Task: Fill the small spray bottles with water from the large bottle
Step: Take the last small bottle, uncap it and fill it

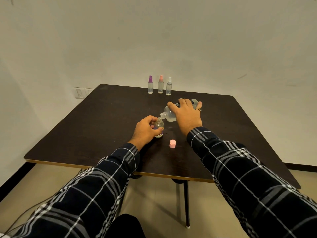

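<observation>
In the middle of the frame, the right hand (186, 114) curls its fingers round the tipped large bottle (170, 115). Its mouth meets the small bottle (159, 125), which the left hand (145, 130) grips on the table (103, 117).

**Large clear plastic bottle (171, 115) tipped over a small clear round bottle (159, 125); three capped spray bottles in a row behind.**

The large bottle, gripped by the right hand (187, 115), lies near horizontal and uncapped. Its mouth is at the open neck of the small round bottle, which stands upright in the left hand (145, 129). A pink round cap (172, 143) stands nearby. Farther back, three slim clear spray bottles stand upright side by side: purple-topped (150, 85), pink-topped (160, 84) and white-topped (169, 86). Their fill levels cannot be told.
</observation>
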Available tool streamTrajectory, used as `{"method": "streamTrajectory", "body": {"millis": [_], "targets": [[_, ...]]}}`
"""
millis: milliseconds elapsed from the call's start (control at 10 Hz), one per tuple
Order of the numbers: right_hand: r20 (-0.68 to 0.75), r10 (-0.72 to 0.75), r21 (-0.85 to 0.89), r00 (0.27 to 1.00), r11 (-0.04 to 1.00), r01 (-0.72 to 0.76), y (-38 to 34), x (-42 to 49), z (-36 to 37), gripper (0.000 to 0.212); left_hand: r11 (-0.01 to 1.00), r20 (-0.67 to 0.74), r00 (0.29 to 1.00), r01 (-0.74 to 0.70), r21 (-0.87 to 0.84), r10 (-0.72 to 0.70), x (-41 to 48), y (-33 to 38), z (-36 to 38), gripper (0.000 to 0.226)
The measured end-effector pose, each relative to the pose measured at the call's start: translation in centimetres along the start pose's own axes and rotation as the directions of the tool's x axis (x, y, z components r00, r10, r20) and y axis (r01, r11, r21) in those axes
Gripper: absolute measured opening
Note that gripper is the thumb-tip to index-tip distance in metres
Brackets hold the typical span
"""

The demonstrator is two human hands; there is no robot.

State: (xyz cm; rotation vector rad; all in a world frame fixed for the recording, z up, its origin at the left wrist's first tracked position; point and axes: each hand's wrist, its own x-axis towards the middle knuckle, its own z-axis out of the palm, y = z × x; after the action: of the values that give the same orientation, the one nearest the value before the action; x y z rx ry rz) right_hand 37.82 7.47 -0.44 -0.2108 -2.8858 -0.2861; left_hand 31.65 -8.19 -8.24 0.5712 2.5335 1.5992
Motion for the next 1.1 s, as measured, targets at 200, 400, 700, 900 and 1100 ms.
{"method": "streamTrajectory", "body": {"millis": [200,400,700,900,1100], "targets": [[-0.003,0.001,-0.002,1.000,1.000,-0.001,-0.03,0.02,0.07,0.081,1.000,-0.001,1.000,-0.001,-0.004,0.001,0.03,-0.10,0.01,0.039],[-0.003,0.000,-0.009,1.000,1.000,-0.001,-0.05,0.06,0.10,0.082,1.000,0.004,1.000,-0.004,-0.003,0.004,0.15,-0.17,0.00,0.040],[-0.005,-0.001,-0.011,1.000,1.000,0.001,-0.05,0.03,0.12,0.082,1.000,0.005,1.000,-0.001,0.007,0.001,0.05,-0.07,0.00,0.040],[-0.015,0.001,-0.016,1.000,1.000,-0.001,-0.07,0.11,0.26,0.082,1.000,-0.001,1.000,-0.008,0.002,0.008,0.01,-0.09,-0.02,0.039],[-0.012,-0.002,-0.014,1.000,1.000,0.002,-0.05,0.11,0.28,0.081,1.000,-0.001,1.000,-0.001,0.005,0.001,0.09,-0.14,0.02,0.040]]}}
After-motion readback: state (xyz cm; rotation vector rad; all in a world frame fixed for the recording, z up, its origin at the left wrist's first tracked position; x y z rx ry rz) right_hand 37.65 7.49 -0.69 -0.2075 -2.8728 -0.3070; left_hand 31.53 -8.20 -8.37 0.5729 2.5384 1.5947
